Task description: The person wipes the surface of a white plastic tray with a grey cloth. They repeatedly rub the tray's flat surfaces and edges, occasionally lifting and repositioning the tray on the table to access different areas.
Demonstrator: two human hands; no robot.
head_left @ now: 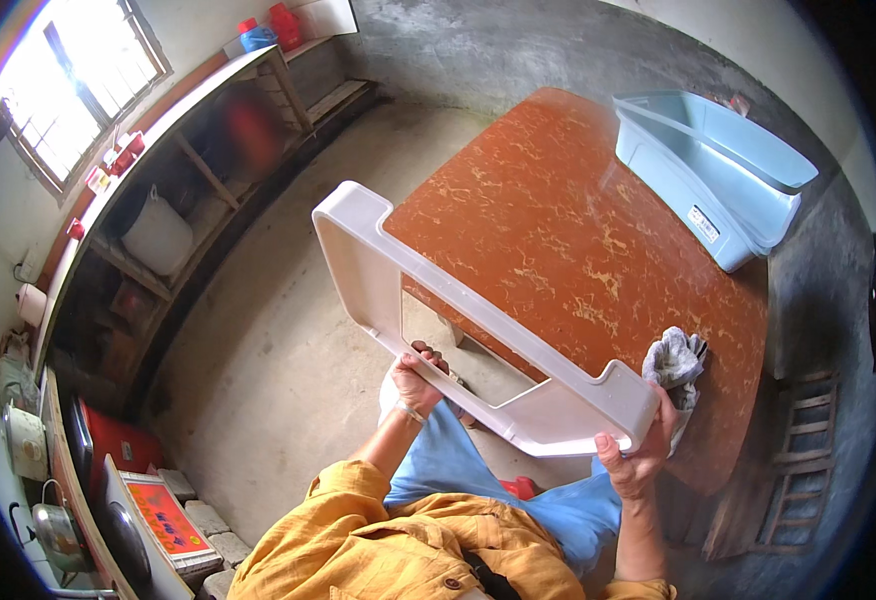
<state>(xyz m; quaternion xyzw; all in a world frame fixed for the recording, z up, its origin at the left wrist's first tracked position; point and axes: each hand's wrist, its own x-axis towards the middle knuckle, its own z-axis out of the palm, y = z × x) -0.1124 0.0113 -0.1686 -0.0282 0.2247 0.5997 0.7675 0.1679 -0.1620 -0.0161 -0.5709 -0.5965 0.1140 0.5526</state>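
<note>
A large white plastic frame (568,415) with stepped corners and an open middle is held tilted before me, at the near left edge of the red-brown table (558,180). My left hand (420,382) is closed around its near lower rail. At its right end my right hand (640,447) grips the corner, thumb on the near side and fingers partly hidden behind. A crumpled grey-white cloth (674,360) lies on the table just beyond my right hand. Through the frame's opening the floor and the table edge show.
A light-blue plastic bin (663,190) sits at the table's far right. Along the left wall runs a shelf unit (198,165) with a white bucket (158,232) inside. A red box (123,440), a kettle (61,535) and bricks stand lower left; a wooden rack (798,470) is at right.
</note>
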